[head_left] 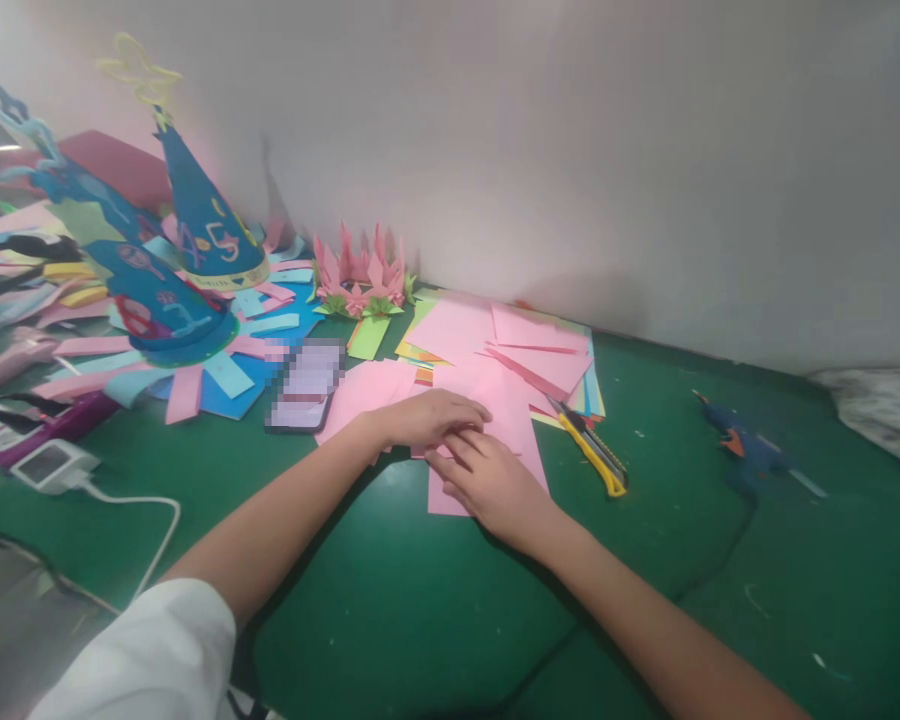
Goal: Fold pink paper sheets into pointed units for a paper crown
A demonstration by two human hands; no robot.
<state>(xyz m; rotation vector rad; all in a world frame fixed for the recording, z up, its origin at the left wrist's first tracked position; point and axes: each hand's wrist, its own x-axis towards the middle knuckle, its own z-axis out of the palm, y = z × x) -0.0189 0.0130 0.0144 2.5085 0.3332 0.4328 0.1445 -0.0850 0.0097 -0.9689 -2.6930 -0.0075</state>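
My left hand [436, 416] and my right hand [499, 482] meet over a pink paper sheet [450, 497] on the table. Curled fingers of the left hand bear on the paper, with their tips near the right hand's. The right hand's fingers bend over the same paper from the right, slightly apart; both thumbs are largely hidden. More pink sheets [367, 390] lie beside the left wrist. A stack of coloured paper [450, 325] with pink on top lies just beyond. To the right rests a yellow utility knife [594, 455], its tip by the papers.
A phone [305, 385] lies left of the papers. Behind it are a pink paper crown [364, 275] and blue cone hats [206, 215]. A white charger [54, 466] trails its cable at left. A blue glue gun [750, 440] lies on the green table [390, 620] at right.
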